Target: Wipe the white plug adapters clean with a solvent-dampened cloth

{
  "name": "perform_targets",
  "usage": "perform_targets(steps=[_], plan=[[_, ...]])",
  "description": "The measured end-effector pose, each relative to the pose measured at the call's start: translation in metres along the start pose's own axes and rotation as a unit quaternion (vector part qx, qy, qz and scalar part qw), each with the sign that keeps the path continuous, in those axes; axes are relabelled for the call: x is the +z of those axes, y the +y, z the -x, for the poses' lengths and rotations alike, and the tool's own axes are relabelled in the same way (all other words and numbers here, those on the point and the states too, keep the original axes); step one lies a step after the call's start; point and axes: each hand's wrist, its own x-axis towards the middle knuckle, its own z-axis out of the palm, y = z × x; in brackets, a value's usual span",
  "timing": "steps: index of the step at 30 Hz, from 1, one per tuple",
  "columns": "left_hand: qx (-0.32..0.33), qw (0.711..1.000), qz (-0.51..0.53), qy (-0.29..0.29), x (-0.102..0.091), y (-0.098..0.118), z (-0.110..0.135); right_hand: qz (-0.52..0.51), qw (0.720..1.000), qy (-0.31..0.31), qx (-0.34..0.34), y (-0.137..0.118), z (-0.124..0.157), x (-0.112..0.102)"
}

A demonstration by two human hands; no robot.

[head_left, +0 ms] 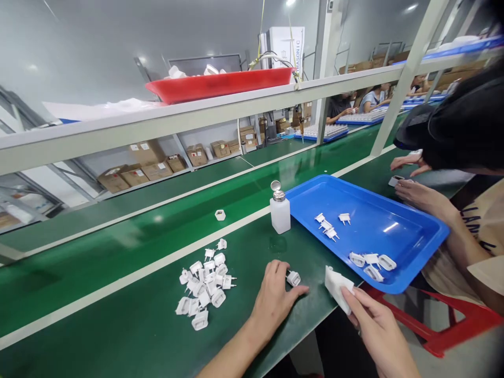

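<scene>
My left hand (274,298) rests on the green bench top, its fingers pinched on a small white plug part (293,277). My right hand (374,321) holds a folded white cloth (337,286) at the bench's near edge. Left of my left hand lies a heap of several white plug parts (205,286). A white dispenser bottle (280,209) with a metal top stands just beyond my hands. Right of the bottle, a blue tray (409,231) holds several more plug parts in two small groups.
One loose white part (220,214) lies near the white stripe on the green belt (118,247). A co-worker (468,157) leans in at the right, hands (413,189) by the tray's far end. A red tray (220,84) sits on the overhead shelf. Cardboard boxes (145,163) line the far side.
</scene>
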Motion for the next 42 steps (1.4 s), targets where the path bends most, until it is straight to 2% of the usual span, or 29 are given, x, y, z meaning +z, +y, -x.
perform_targets(steps=[2, 5, 7, 9, 11, 13, 15, 17, 19, 22, 30, 32, 38, 42], plan=[[0.032, 0.999, 0.009, -0.037, 0.0, 0.001, -0.002, 0.011, 0.999, -0.035, 0.009, 0.0, 0.0, 0.004], [0.079, 0.992, 0.024, -0.098, -0.016, -0.005, 0.003, 0.051, 0.996, -0.073, 0.012, 0.006, 0.001, 0.004], [0.068, 0.99, 0.035, -0.122, -0.028, -0.008, 0.011, 0.091, 0.993, -0.072, -0.014, 0.01, 0.001, 0.004], [0.001, 0.993, 0.043, -0.107, -0.034, -0.009, 0.018, 0.121, 0.99, -0.061, -0.042, 0.012, 0.001, 0.005], [-0.063, 0.996, 0.037, -0.06, -0.031, -0.009, 0.024, 0.136, 0.988, -0.043, -0.056, 0.013, 0.0, 0.008], [-0.066, 0.997, 0.022, -0.026, -0.024, -0.01, 0.026, 0.16, 0.98, -0.042, -0.111, 0.01, 0.0, 0.014], [-0.023, 0.999, 0.026, -0.03, -0.018, -0.014, 0.026, 0.201, 0.951, -0.086, -0.22, 0.006, 0.003, 0.022], [0.021, 0.997, 0.047, -0.053, -0.016, -0.02, 0.024, 0.241, 0.899, -0.175, -0.32, 0.002, 0.006, 0.03], [0.047, 0.995, 0.061, -0.061, -0.016, -0.028, 0.022, 0.257, 0.862, -0.247, -0.36, 0.001, 0.008, 0.038], [0.054, 0.995, 0.07, -0.055, -0.017, -0.036, 0.022, 0.256, 0.847, -0.281, -0.37, 0.006, 0.007, 0.046], [0.098, 0.992, 0.081, -0.025, -0.005, -0.039, 0.026, 0.227, 0.881, -0.294, -0.292, 0.005, -0.012, 0.063], [0.109, 0.99, 0.083, -0.015, -0.003, -0.041, 0.027, 0.234, 0.881, -0.294, -0.286, 0.004, -0.012, 0.064], [0.114, 0.99, 0.084, -0.01, 0.0, -0.045, 0.028, 0.27, 0.843, -0.269, -0.38, 0.024, 0.007, 0.052], [0.099, 0.99, 0.094, -0.02, -0.003, -0.044, 0.026, 0.339, 0.798, -0.273, -0.416, 0.039, 0.025, 0.042]])
